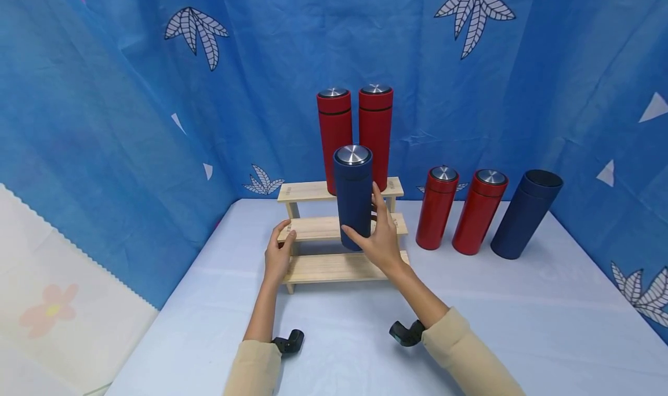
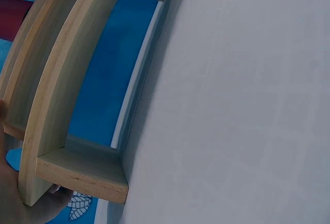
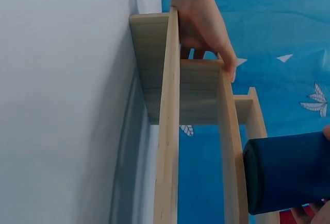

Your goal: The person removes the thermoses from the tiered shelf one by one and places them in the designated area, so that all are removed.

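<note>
A dark blue thermos bottle [image 1: 351, 196] with a silver lid stands upright in my right hand [image 1: 381, 239], thumb on its near side and fingers round its right side. In the right wrist view, the base of this blue thermos [image 3: 289, 172] is right at the front edge of the middle shelf [image 3: 232, 147]. My left hand [image 1: 278, 257] grips the left end of the three-step wooden rack [image 1: 339, 267] at its middle step. On the top step, two red thermos bottles [image 1: 334, 135] stand side by side, partly hidden behind the blue one.
Right of the rack, two red thermos bottles [image 1: 437, 210] and a dark blue bottle with a black top [image 1: 527, 216] stand on the white-covered table [image 1: 334, 332]. A blue patterned curtain [image 1: 292, 48] hangs close behind the rack.
</note>
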`<control>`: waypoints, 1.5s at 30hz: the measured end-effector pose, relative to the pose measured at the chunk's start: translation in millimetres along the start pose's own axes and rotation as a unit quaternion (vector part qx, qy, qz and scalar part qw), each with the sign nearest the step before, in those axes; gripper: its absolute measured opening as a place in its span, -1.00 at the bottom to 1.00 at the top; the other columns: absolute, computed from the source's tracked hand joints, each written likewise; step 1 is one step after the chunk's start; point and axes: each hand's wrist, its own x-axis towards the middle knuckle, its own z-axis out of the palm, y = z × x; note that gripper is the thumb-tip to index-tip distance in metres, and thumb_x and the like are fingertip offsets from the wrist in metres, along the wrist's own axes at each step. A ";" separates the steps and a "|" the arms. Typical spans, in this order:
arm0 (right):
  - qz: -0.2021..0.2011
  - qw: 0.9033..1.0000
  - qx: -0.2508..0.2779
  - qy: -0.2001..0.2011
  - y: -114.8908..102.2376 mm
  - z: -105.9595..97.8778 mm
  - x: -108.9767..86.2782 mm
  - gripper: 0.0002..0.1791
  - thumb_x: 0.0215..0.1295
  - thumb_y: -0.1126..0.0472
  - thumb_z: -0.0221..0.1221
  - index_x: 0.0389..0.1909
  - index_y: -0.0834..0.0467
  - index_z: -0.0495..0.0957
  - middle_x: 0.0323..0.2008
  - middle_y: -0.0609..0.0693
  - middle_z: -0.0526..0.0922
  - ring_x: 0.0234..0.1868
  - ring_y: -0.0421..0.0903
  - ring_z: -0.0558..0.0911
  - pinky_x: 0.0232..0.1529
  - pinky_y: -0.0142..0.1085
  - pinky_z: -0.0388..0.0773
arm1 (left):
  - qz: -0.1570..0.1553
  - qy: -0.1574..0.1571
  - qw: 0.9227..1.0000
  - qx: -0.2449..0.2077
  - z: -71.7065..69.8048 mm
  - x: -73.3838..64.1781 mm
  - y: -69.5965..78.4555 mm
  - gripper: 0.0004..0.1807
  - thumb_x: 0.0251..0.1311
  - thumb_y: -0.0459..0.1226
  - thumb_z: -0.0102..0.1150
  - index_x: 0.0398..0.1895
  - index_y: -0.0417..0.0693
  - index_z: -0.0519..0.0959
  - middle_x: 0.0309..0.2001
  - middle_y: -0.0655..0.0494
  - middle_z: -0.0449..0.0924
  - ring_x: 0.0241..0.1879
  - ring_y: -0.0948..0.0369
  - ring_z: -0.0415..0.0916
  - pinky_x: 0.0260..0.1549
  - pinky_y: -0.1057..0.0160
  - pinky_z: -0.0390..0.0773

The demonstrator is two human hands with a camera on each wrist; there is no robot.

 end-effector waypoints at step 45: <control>0.150 0.925 -0.236 0.256 100.0 -213.9 -103.7 0.01 0.01 0.20 0.36 0.41 0.03 -0.07 0.30 0.06 0.16 0.21 0.00 0.28 0.15 -0.02 0.26 | -0.013 -0.010 1.000 -0.005 0.0 -1.9 3.0 -0.48 0.19 0.21 -0.04 0.23 0.46 0.29 0.12 0.07 0.35 -0.26 0.11 0.26 -0.30 0.13 0.30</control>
